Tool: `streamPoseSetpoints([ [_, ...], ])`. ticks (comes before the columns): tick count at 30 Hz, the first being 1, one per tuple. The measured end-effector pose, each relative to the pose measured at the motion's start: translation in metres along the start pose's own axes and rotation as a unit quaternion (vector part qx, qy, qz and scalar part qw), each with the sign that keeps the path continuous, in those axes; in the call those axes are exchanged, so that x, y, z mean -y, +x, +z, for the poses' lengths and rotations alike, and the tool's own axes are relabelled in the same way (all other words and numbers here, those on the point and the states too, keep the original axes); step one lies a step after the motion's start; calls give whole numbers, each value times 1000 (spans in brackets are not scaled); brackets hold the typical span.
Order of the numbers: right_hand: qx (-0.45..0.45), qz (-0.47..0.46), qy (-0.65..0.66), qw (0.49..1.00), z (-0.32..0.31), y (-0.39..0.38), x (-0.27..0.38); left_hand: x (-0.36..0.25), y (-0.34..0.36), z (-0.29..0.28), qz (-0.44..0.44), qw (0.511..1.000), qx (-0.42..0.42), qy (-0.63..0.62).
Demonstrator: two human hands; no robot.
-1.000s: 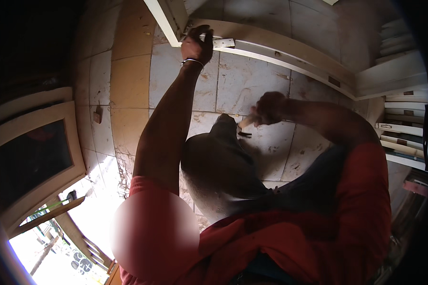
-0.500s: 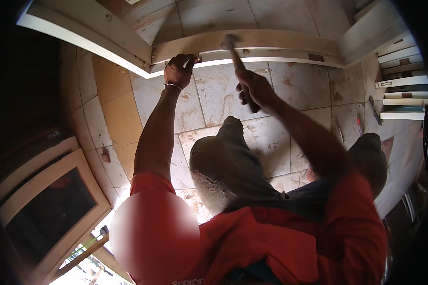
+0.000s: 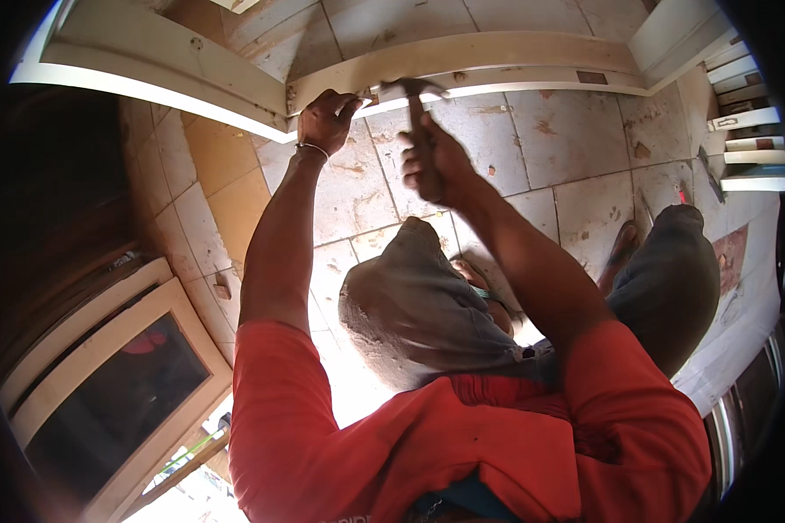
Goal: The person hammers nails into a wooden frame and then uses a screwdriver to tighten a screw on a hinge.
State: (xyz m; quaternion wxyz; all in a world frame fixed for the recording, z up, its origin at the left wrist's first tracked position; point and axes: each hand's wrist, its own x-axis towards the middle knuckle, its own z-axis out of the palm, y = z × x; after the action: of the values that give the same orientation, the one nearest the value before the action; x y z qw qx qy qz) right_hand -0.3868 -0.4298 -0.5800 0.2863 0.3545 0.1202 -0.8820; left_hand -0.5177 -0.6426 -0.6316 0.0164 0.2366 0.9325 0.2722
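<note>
A pale wooden frame lies across the far side, its long rail joined to a side piece at the left corner. At that rail, near the corner, my left hand is closed in a pinch; what its fingertips hold is too small to make out. My right hand grips a claw hammer by its handle. The hammer's head is up beside the rail, just right of my left fingertips; whether it touches the wood I cannot tell.
A framed dark panel leans at the lower left. Pale wooden pieces are stacked at the right, near a dark tool on the tiled floor. My bent knees are below my hands.
The hammer has moved left, closer to my left hand, and its head has turned sideways. My left hand stays at the rail. The whole view has shifted slightly.
</note>
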Motion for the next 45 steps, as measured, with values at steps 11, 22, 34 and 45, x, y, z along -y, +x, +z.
streamPoseSetpoints([
  [11,59,161,-184,968,-30,31,-62,24,-27,-47,-132,983,-119,-39],
  [22,-110,-352,53,928,-8,-6,49,-47,-160,-88,-245,905,-292,-188],
  [34,-18,-221,-61,973,-38,-8,70,-123,-110,-130,-159,870,-364,-292],
  [45,41,148,-297,942,-50,20,2,-101,-96,-92,-161,873,-394,-236],
])
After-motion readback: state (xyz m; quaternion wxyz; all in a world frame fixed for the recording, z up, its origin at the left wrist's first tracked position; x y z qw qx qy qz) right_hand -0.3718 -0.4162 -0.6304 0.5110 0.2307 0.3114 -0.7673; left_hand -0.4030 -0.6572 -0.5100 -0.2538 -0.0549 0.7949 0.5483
